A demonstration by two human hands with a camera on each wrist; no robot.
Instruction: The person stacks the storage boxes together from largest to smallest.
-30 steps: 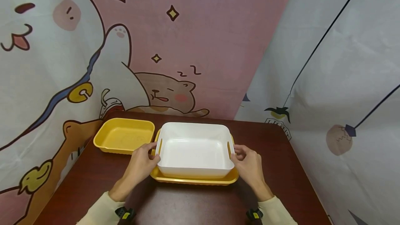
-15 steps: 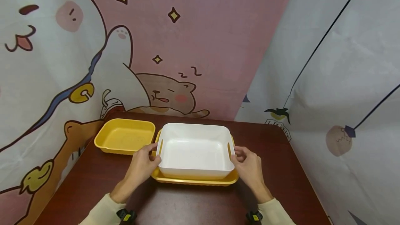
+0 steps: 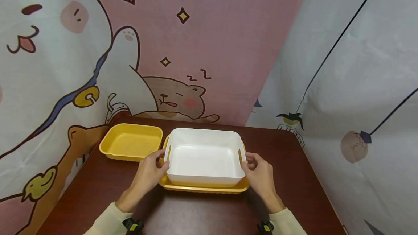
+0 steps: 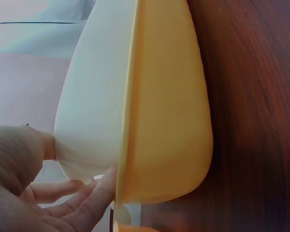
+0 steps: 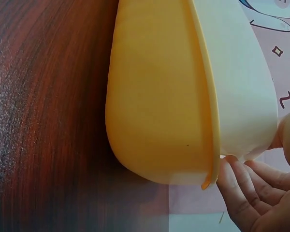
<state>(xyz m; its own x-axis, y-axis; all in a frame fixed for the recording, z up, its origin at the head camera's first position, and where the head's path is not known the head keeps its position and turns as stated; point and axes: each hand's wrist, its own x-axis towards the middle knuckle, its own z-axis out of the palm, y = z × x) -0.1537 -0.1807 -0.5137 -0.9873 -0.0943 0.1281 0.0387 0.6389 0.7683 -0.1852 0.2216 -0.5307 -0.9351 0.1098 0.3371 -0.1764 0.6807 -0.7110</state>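
Observation:
A white rectangular bin (image 3: 204,159) with a slot in each end stands partly inside a larger yellow bin (image 3: 204,188). Its walls rise well above the yellow rim. My left hand (image 3: 149,171) pinches the white bin's left end, thumb at the top edge and fingers on the outside below. At the opposite end my right hand (image 3: 260,173) pinches it the same way. Both wrist views show fingertips close to the yellow rim, below the white wall (image 4: 99,92). How far down the white bin's base sits is hidden.
A second, shallower yellow bin (image 3: 131,142) stands at the back left of the dark wooden table (image 3: 202,213), near the left hand. Cartoon-printed cloth (image 3: 222,46) hangs close behind the table and along both sides.
The head view has shifted very slightly. Both hands keep their hold on the white bin, and neither bin has visibly moved on the table.

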